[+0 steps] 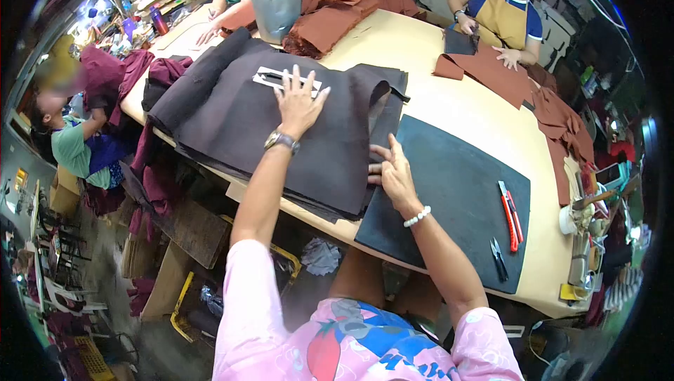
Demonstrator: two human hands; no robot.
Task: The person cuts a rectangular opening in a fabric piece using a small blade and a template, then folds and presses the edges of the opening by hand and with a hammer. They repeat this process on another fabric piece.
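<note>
Dark, matte cloth [232, 121], layered and rolled at its left end, lies across a pale tabletop [351, 44] in a crowded workshop. A left hand [298, 103] spreads its open fingers flat over a white template [267, 78] on the cloth; a right hand [394, 174], fingers loosely parted, meets the right edge, though whether it pinches a layer is hard to tell. A cutter [510, 218] and snips [498, 260] rest on a black mat [449, 191] alongside. The cloth's long axis runs left to right, its curled edge at right, near the mat.
</note>
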